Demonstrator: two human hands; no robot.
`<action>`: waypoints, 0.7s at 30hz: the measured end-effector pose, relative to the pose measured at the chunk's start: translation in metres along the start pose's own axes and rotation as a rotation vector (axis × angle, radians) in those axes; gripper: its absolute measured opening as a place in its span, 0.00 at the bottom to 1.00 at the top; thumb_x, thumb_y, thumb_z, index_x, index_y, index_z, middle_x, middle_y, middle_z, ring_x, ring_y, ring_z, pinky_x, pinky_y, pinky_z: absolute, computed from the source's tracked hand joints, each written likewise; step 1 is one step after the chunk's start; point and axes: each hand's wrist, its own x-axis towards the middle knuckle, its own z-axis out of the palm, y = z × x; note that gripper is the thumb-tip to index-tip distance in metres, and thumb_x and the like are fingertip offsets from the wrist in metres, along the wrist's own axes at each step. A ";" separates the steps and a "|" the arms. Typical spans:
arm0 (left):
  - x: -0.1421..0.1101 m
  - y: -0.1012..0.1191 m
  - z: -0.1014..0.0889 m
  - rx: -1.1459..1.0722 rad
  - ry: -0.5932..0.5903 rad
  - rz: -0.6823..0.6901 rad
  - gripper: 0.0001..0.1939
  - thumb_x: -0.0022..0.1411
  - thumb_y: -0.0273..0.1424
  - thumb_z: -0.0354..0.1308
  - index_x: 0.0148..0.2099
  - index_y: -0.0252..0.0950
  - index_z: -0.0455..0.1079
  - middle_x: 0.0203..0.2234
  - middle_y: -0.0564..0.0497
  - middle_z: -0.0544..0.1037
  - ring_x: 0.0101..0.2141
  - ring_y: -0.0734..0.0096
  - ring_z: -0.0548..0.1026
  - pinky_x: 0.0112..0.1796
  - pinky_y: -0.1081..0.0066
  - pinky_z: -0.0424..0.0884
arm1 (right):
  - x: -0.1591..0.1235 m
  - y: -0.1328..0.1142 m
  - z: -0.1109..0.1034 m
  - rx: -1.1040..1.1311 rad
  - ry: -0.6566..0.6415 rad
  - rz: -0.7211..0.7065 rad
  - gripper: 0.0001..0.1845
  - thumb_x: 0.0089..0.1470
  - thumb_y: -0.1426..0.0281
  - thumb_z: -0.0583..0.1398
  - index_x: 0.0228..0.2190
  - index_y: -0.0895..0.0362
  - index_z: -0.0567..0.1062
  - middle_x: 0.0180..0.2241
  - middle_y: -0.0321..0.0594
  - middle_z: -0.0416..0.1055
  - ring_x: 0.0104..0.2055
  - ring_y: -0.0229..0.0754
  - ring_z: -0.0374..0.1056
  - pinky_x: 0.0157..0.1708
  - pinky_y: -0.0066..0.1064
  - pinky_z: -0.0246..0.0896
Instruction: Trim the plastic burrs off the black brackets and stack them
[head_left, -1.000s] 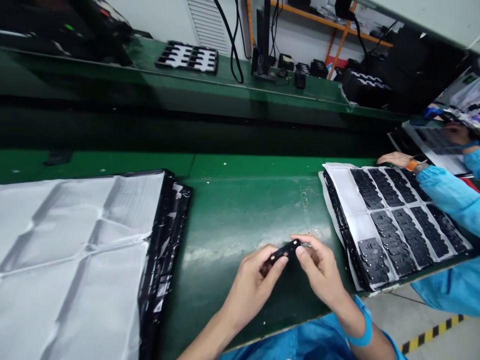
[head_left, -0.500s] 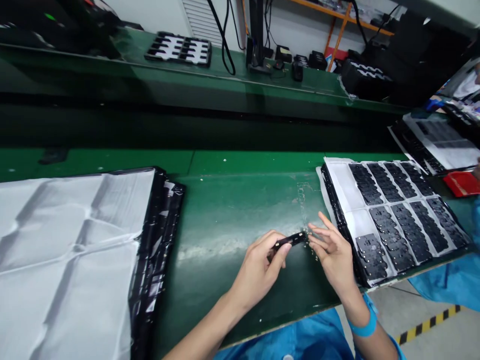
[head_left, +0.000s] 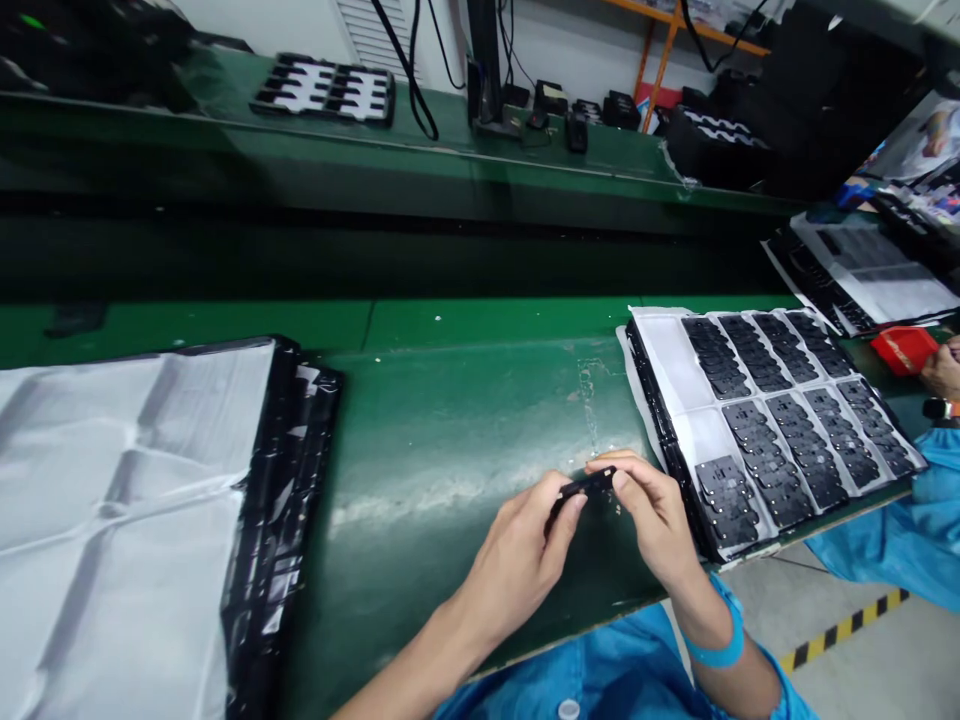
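A small black plastic part [head_left: 589, 484] with shiny metal bits is held above the green table. My left hand [head_left: 529, 535] is closed round its left end, thumb nearest me. The right end is pinched between thumb and fingers of my right hand [head_left: 651, 510], which wears a blue wristband. Several tiny pale bits [head_left: 618, 508] lie on the table just beyond the part. To the right, a white-lined tray [head_left: 660, 360] bears rows of flat black parts [head_left: 763, 462], overlapping within its compartments.
At left stands a stack of black trays under a white sheet [head_left: 112, 520]. A co-worker's hand [head_left: 945, 370] is by a red container [head_left: 904, 350] at far right. A raised green shelf [head_left: 450, 165] behind carries a black-and-white tray [head_left: 326, 90] and a monitor stand [head_left: 486, 75].
My right hand opened away from the black part half a second ago, with tiny bits below it, and now grips its end again. The co-worker's arm has left the parts tray.
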 end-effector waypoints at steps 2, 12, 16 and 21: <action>-0.001 0.001 0.000 0.042 0.031 0.022 0.13 0.76 0.36 0.48 0.35 0.42 0.60 0.21 0.59 0.65 0.21 0.70 0.65 0.26 0.72 0.59 | -0.003 0.000 -0.001 0.004 0.001 0.026 0.16 0.69 0.59 0.59 0.41 0.53 0.85 0.39 0.43 0.80 0.43 0.47 0.75 0.46 0.37 0.72; -0.004 0.001 0.002 0.086 0.024 0.081 0.11 0.76 0.35 0.46 0.37 0.43 0.58 0.23 0.58 0.66 0.20 0.69 0.64 0.26 0.71 0.58 | -0.009 0.010 0.008 0.133 0.030 0.158 0.19 0.66 0.55 0.62 0.37 0.56 0.85 0.19 0.29 0.56 0.20 0.35 0.49 0.20 0.28 0.44; -0.003 0.000 0.002 0.099 0.008 0.062 0.12 0.76 0.36 0.45 0.36 0.43 0.57 0.23 0.57 0.67 0.20 0.69 0.64 0.26 0.70 0.59 | -0.008 0.015 0.010 0.154 0.051 0.152 0.16 0.65 0.57 0.64 0.35 0.55 0.85 0.20 0.30 0.59 0.21 0.34 0.50 0.21 0.28 0.45; -0.002 0.001 0.003 0.093 -0.001 0.048 0.12 0.76 0.36 0.44 0.36 0.43 0.57 0.22 0.57 0.66 0.19 0.71 0.62 0.25 0.70 0.57 | -0.007 0.023 0.013 0.184 0.067 0.171 0.18 0.64 0.56 0.64 0.34 0.56 0.84 0.19 0.30 0.60 0.19 0.34 0.49 0.20 0.28 0.45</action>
